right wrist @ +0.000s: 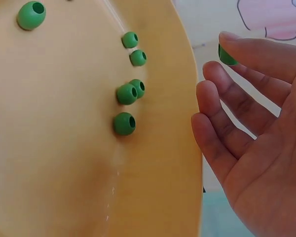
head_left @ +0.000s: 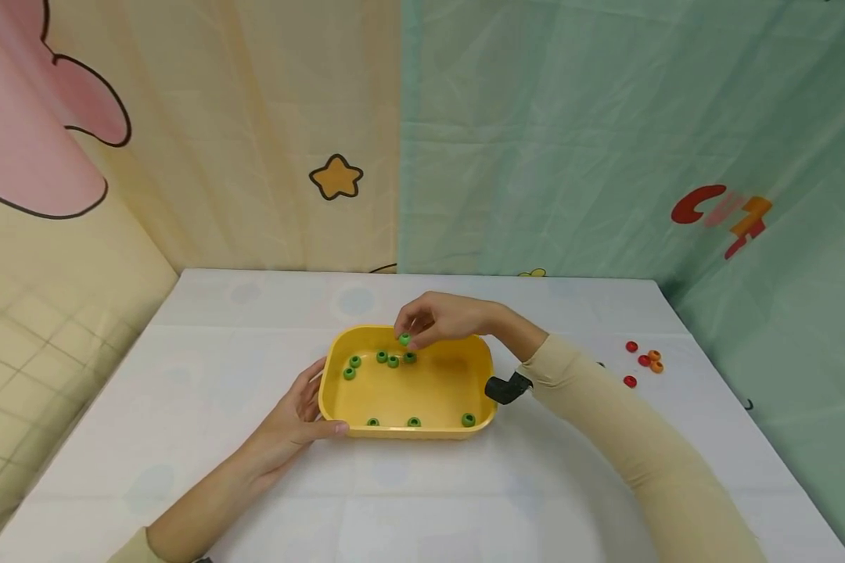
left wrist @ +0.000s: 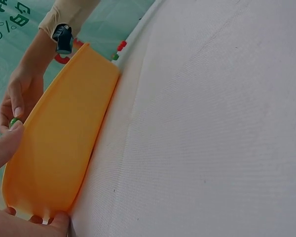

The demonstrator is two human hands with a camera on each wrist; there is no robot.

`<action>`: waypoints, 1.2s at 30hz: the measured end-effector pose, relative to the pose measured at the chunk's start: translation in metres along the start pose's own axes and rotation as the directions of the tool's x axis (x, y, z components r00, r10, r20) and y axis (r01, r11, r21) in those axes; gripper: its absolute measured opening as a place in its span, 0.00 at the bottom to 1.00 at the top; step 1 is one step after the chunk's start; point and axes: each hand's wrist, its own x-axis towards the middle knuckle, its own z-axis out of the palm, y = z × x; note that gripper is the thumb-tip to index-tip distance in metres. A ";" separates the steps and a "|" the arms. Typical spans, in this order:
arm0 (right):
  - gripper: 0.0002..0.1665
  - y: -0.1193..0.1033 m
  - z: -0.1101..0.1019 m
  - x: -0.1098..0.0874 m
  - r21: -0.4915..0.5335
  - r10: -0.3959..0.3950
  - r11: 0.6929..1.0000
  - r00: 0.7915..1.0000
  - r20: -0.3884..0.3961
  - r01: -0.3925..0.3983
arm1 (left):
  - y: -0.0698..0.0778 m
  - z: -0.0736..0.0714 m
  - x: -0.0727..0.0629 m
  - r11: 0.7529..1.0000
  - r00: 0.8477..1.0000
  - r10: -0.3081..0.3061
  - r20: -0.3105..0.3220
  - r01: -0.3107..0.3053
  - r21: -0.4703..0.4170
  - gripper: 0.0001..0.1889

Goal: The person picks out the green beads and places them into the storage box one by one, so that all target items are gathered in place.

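A yellow plastic tray (head_left: pixel 440 391) with rounded corners lies on the table, several green beads (right wrist: pixel 125 123) scattered inside it along the far, left and near sides. My left hand (head_left: pixel 285 430) grips the tray's left end, thumb over the near rim and fingers against the outer wall. Over the far rim, my right hand (head_left: pixel 447 317) pinches a single green bead (head_left: pixel 404 339) between thumb and index finger. Seen from the right wrist, the other fingers are loosely bent beside the rim. The left wrist view shows mostly the tray's outer side (left wrist: pixel 69 133).
Right of the tray lie several red beads (head_left: pixel 630 381) and orange beads (head_left: pixel 654 355). A green bead (left wrist: pixel 115 57) shows near them in the left wrist view. The white-covered table (head_left: pixel 408 500) meets curtains (head_left: pixel 535 156) at its back and right side.
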 end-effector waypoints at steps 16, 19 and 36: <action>0.15 -0.006 0.006 0.024 -0.013 -0.016 1.000 0.999 0.029 0.017 | -0.002 -0.001 0.000 1.000 0.999 0.027 0.024 -0.027 -0.004 0.58; 0.16 -0.006 0.005 0.022 -0.020 -0.009 1.000 1.000 0.019 0.009 | -0.003 -0.001 0.001 1.000 0.999 0.031 0.024 -0.031 -0.006 0.58; 0.16 0.005 -0.007 -0.023 -0.006 0.088 0.996 0.993 -0.078 -0.089 | -0.003 -0.001 0.000 1.000 1.000 0.017 0.008 -0.017 -0.007 0.58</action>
